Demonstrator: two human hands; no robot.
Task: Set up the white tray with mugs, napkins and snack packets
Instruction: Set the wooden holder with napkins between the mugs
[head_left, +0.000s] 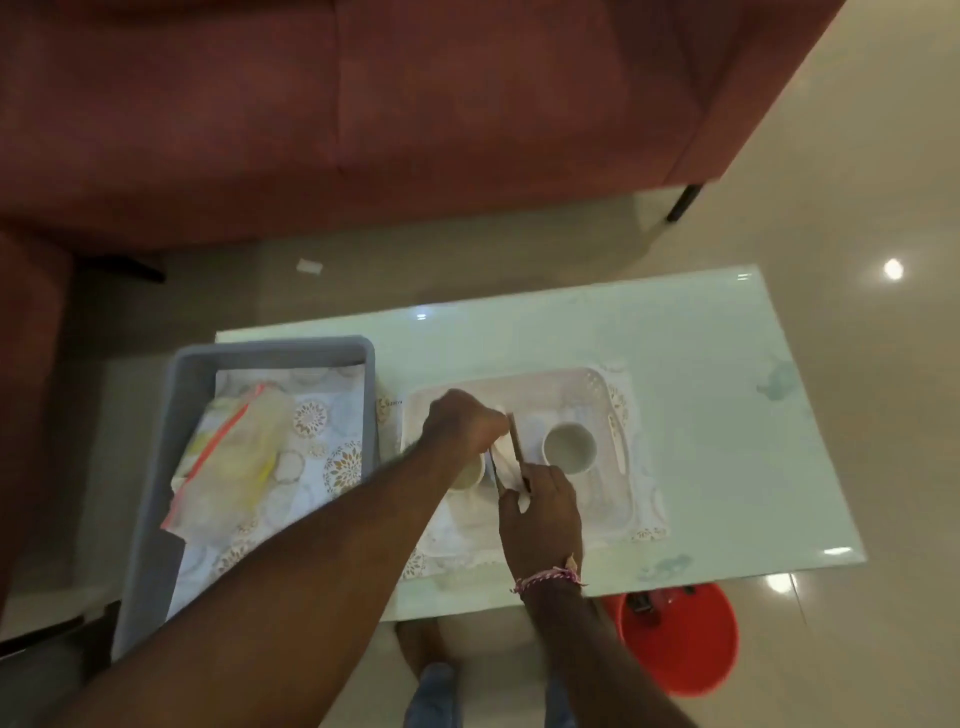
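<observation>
White tray (608, 387) sits on a patterned mat on the glass table (701, 364); one white mug (570, 448) stands upright in its right half, a second mug (467, 475) is partly hidden under the left forearm. Left hand (462, 423) and right hand (540, 512), fingers curled, each pinch an end of a folded white napkin (506, 462) between the mugs. Zip bag of snack packets (234, 457) lies in the grey bin (156, 493) to the left.

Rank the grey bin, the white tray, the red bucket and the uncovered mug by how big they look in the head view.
1. Grey bin, though it lies nearer the camera.
2. White tray.
3. Red bucket, partly hidden under the table.
4. Mug, clearly smallest.
</observation>
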